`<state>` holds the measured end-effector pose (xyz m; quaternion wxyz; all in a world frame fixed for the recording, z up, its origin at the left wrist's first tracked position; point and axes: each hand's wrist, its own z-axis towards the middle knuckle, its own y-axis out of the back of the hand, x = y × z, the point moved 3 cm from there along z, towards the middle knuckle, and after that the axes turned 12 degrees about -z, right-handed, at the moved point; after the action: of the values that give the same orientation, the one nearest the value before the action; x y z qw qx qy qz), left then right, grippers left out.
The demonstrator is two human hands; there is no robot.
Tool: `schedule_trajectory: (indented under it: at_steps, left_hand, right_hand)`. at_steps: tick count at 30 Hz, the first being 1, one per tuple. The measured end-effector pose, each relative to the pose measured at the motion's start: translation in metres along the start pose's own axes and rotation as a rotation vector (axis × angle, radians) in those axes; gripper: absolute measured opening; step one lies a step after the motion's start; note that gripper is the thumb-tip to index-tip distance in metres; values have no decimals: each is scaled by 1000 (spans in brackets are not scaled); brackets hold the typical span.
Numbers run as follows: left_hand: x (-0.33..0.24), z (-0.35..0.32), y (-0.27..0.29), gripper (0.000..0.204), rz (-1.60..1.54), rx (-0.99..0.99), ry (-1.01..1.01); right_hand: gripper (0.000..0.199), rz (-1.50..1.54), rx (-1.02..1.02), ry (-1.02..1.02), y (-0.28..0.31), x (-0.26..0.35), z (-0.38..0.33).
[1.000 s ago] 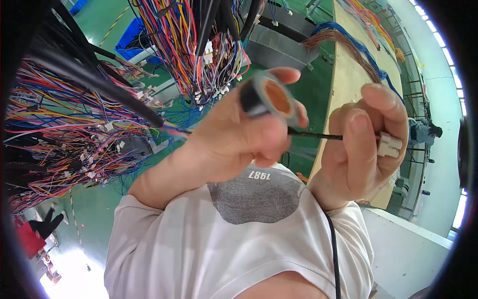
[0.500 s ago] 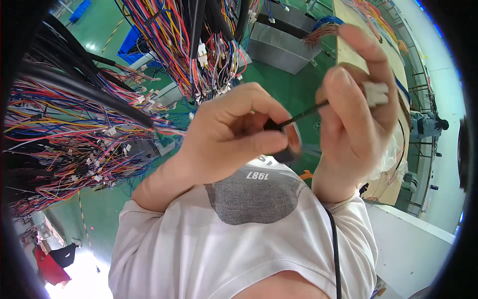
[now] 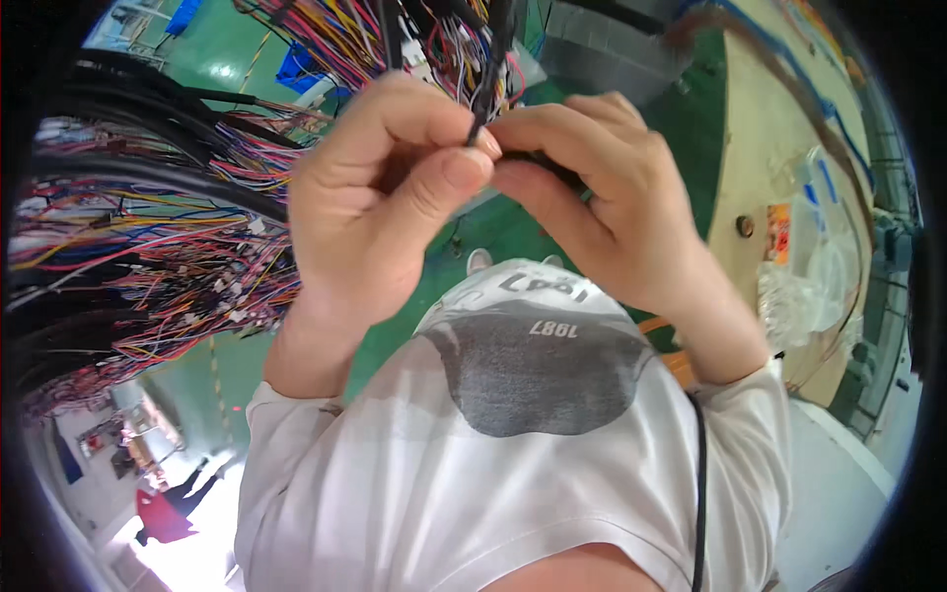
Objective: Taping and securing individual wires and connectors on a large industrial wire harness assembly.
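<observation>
My left hand (image 3: 375, 187) is closed, its thumb and forefinger pinching a black taped cable (image 3: 490, 84) that runs up toward the top of the head view. Close against those fingertips is my right hand (image 3: 607, 187), also closed, with thumb and forefinger together at the cable. Something dark shows between the right thumb and finger, mostly hidden, and I cannot make out what it is. Behind the hands hangs a thick bundle of coloured wires (image 3: 335, 35) with black sleeves and white connectors.
More wire harnesses (image 3: 197, 266) hang on the left. To the right is a wooden table (image 3: 735, 178) with a dark roll (image 3: 745, 226), an orange packet (image 3: 778, 235) and clear plastic bags (image 3: 824, 266). A person in red (image 3: 166, 515) is far off at lower left.
My hands have come together, up and leftward at the cable. The black tape roll earlier in my left hand and the white connector in my right no longer show there.
</observation>
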<state>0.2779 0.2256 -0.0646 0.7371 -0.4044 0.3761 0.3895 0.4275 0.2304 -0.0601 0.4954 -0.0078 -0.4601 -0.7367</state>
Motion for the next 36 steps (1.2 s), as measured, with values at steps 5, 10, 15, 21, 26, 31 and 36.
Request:
schedule_trajectory:
  at_steps: [5,10,15,21,26,31,36]
  left_hand:
    - [-5,9,-14,10,810,141,-241]
    - [1,8,-27,13,95,76,421]
    - [-23,46,-6,20,-262,24,314]
    - [-9,48,-31,18,184,142,405]
    - [-7,48,-43,20,306,75,368]
    - [2,52,-53,23,396,-36,349]
    - [21,54,-16,30,1275,207,29]
  right_hand:
    - [7,145,84,-83,8,-7,-3]
    - [8,770,301,-273,1,-35,-22]
    - [21,534,310,-858,-51,-136,-111]
    - [44,392,703,-343,-173,-85,-122]
    - [46,249,632,-280,-229,-57,-92]
    - [34,229,479,-180,-247,-63,-89]
    - [30,420,715,-261,-173,-72,-107]
